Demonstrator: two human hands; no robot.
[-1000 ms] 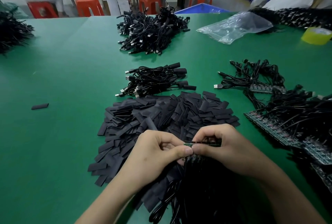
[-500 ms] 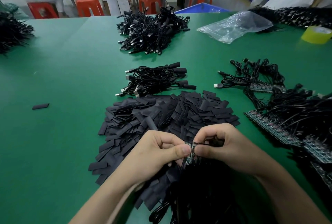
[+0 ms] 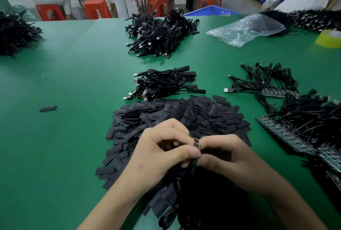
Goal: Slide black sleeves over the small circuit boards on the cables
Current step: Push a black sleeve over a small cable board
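Pinching circuit board (image 3: 197, 144) between both thumbs, fingers (image 3: 188, 151) curled

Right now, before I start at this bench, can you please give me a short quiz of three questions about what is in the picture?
1. True or false: the lone black sleeve lies left of the sleeve pile, apart from it.
2. What do the left hand and the right hand pinch between them? A) a small circuit board B) a screwdriver C) a pair of scissors
3. What colour is the tape roll at the far right?

Key: 1 true; 2 A; 3 yellow.
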